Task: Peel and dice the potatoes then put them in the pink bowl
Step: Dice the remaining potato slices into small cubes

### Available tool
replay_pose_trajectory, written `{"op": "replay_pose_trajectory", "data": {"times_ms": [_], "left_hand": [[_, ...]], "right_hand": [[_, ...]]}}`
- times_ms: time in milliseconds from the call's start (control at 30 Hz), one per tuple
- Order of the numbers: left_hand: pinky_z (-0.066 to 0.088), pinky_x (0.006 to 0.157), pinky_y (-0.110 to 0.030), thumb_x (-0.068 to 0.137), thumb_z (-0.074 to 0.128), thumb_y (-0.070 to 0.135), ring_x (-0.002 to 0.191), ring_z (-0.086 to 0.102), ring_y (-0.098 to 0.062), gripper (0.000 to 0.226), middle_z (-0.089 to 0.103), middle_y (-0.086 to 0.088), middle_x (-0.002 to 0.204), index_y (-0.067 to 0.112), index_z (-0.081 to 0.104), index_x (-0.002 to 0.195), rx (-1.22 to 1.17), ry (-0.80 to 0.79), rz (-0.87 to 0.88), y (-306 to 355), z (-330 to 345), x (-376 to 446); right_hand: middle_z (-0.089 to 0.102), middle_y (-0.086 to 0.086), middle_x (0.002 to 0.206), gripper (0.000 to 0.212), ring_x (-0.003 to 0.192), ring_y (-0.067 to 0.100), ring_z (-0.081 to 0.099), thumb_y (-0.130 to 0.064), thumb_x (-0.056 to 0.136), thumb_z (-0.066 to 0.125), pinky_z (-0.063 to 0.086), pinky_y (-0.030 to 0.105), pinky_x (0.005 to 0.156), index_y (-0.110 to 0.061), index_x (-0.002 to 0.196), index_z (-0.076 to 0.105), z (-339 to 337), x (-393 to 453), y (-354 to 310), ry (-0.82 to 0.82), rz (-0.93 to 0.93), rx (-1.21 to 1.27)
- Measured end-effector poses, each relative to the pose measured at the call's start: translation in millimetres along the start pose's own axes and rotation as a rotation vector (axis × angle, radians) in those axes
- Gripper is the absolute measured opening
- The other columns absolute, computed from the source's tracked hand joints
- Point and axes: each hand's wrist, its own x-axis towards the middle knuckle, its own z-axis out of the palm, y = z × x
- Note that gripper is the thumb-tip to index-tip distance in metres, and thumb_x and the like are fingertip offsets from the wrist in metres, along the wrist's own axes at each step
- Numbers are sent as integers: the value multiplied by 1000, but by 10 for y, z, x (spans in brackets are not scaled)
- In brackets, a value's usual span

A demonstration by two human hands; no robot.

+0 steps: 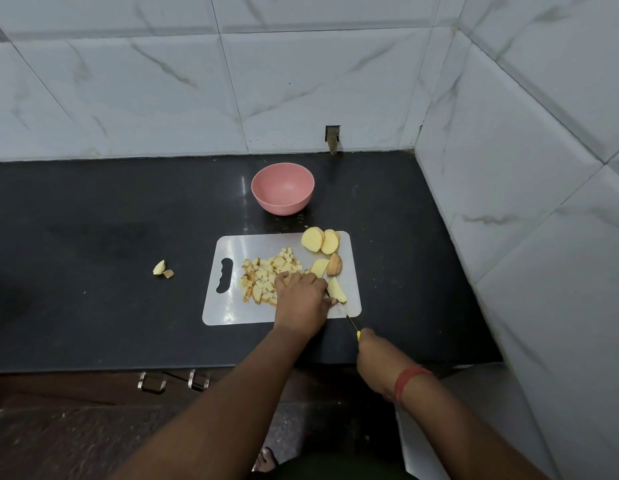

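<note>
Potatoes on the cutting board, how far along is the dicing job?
Done: a pile of diced potato sits on the cutting board. In hand: the left hand steadies a wedge while the right hand works the knife. Left: the large slices, and the pink bowl is empty.

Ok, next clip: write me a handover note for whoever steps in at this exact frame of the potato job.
Left hand: fingers curled down, steadying a potato piece on the cutting board.
Right hand: grips the yellow-handled knife, blade against that piece.
On the board: a pile of diced potato to the left, three larger cut chunks at the far right corner.
Two scraps lie on the counter left of the board.
Pink bowl stands behind the board, empty.
Done: much of the dicing; some dice still show skin.
Left: dice the remaining chunks, then move everything into the bowl.
</note>
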Motion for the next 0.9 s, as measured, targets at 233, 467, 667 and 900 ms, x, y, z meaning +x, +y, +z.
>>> {"op": "replay_pose_trajectory", "data": {"times_ms": [233,467,667,900], "left_hand": [[24,109,-49,94,58,47,109,55,-21,31,59,5,117,28,62,119,13,34,48,-26,-7,-4],[28,107,-52,96,53,44,104,55,-24,26,59,3,113,24,67,102,110,76,177,-111,54,-53],[32,107,-53,96,53,38,102,57,-25,22,61,3,112,22,64,104,115,105,225,-123,51,-65],[31,107,-52,98,54,32,104,54,-26,17,59,1,108,25,67,105,142,66,279,-111,75,23]], "right_hand": [[60,18,118,27,107,31,61,-7,96,36,39,27,74,-5,122,43,27,-127,62,18,44,-8],[60,19,115,21,104,31,62,-6,97,36,39,27,72,-8,116,44,-89,-16,43,88,95,53],[58,17,114,29,104,31,60,-11,98,34,42,29,77,-3,125,42,-125,1,42,101,69,67],[57,18,113,27,102,33,59,-11,100,31,42,30,76,-1,124,41,-111,-31,39,140,43,81]]}}
